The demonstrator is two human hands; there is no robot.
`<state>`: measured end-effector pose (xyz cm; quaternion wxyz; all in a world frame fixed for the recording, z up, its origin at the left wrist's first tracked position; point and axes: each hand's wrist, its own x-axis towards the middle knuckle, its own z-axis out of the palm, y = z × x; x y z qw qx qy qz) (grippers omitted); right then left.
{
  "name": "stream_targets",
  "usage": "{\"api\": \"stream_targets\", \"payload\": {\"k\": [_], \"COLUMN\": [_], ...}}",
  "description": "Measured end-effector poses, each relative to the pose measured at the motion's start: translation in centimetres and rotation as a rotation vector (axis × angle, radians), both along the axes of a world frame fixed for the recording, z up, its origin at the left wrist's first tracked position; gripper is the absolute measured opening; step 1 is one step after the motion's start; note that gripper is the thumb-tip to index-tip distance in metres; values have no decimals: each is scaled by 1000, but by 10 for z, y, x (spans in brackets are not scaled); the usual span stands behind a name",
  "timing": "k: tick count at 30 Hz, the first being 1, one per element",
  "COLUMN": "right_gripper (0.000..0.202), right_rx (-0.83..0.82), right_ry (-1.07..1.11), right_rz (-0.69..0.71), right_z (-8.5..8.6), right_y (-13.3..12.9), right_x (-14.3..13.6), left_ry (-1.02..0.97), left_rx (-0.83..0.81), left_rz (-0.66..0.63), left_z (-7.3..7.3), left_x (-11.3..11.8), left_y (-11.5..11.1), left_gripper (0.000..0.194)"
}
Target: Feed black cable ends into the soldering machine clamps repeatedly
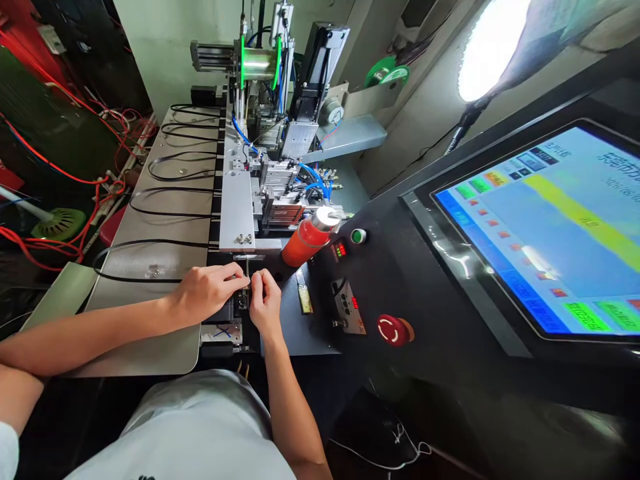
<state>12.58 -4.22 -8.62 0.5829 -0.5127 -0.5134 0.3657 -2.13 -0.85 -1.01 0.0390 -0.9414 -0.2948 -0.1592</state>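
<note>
My left hand (pixel 203 293) reaches in over the metal plate, with its thumb and index finger pinched together at the front end of the machine track. Facing it, my right hand (pixel 265 303) has its fingers curled in and pressed together. The fingertips of both hands nearly meet over a small dark fixture (pixel 243 300). Whatever is between the fingers is too small to make out. Just beyond the hands lies the end of a silver guide plate (pixel 237 220). Black cable loops (pixel 150 243) lie on the metal plate (pixel 165 260), their ends running into the track.
A red bottle (pixel 307 237) with a silver lid stands right of the track. Behind are metal cylinders and a wire spool (pixel 260 65). At right is a black panel with a red stop button (pixel 394 330), a green button (pixel 359 236) and a lit screen (pixel 550 233).
</note>
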Motion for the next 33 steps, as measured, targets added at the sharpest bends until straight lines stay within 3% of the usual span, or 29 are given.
{"api": "stream_targets", "payload": {"k": [5, 8, 10, 13, 16, 18, 26, 29, 33], "right_gripper": [32, 33, 32, 28, 23, 30, 29, 26, 19], "right_rx": [-14, -33, -43, -20, 56, 84, 89, 173, 290], "right_ry": [21, 18, -69, -382, -713, -848, -958, -898, -789], "right_rz": [-11, -45, -102, -168, -130, -76, -77, -225, -557], "right_z": [0, 0, 2, 11, 23, 29, 27, 34, 56], "right_y": [1, -2, -5, -13, -19, -21, -21, -25, -43], "right_x": [-3, -3, 2, 15, 26, 27, 18, 27, 41], "left_ry": [116, 199, 207, 222, 304, 362, 433, 443, 448], "left_rx": [185, 194, 134, -58, -217, -247, -253, -254, -254], "left_rz": [-186, -230, -184, -67, 58, 106, 106, 112, 103], "left_z": [1, 0, 3, 14, 27, 33, 36, 35, 35], "left_x": [0, 0, -2, -5, -9, -10, -9, -9, -8], "left_y": [5, 8, 9, 9, 8, 7, 7, 8, 8], "left_gripper": [24, 23, 24, 26, 21, 17, 16, 16, 18]}}
